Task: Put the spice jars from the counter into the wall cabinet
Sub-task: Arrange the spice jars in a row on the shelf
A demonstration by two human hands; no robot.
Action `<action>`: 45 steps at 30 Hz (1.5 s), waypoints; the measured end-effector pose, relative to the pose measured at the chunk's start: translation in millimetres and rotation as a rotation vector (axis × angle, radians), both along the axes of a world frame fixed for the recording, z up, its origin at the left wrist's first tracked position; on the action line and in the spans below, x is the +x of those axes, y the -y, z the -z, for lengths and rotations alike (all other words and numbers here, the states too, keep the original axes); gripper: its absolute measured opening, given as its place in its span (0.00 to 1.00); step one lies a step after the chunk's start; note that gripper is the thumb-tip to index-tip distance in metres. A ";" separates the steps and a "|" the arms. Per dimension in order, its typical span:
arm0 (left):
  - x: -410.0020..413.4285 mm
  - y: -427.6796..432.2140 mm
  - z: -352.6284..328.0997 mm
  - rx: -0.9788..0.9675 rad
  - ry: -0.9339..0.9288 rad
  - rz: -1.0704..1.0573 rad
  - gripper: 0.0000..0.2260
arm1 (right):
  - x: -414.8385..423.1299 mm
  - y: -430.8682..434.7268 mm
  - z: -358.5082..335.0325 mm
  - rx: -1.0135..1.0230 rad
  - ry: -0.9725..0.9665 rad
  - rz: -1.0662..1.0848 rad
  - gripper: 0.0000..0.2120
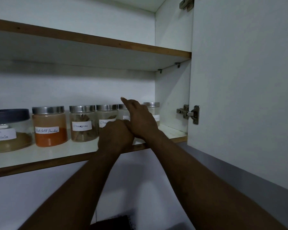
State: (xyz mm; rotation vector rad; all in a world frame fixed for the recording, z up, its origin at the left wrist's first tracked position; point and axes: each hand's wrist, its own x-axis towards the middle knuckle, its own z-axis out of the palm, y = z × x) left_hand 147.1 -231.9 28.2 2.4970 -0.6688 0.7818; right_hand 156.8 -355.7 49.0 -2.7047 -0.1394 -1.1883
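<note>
Your left hand (pixel 115 136) grasping second cinnamon jar (pixel 106 117) on lower shelf (pixel 40 156); right hand (pixel 140 120) loose beside, forefinger out. Nudge jar back gently, keep row straight behind fingers.

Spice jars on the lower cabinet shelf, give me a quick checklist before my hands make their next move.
1. White cabinet door swung open: ok.
2. Row upright: the orange red chilli powder jar, the steel-lidded cinnamon jar and the dark-lidded masala jar all stand: ok.
3. Free space at the right end of the lower white shelf: ok.
4. Left hand grip on a jar: cannot tell, the hand hides it.
5. Right hand grip: cannot tell, it covers the jars behind.
6. Jars left on the counter: cannot tell, out of view.
</note>
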 end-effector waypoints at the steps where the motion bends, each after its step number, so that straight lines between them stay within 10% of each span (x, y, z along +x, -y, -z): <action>1: 0.0 -0.4 -0.2 0.015 0.014 0.011 0.09 | 2.6 -0.7 2.1 0.003 0.001 0.005 0.39; 18: 18.6 17.7 -6.7 0.470 0.023 0.056 0.15 | 35.6 38.8 -6.9 0.041 0.034 0.141 0.33; 45: 50.8 33.3 -7.6 0.458 -0.033 0.008 0.19 | 56.3 54.6 0.2 0.020 0.019 -0.005 0.42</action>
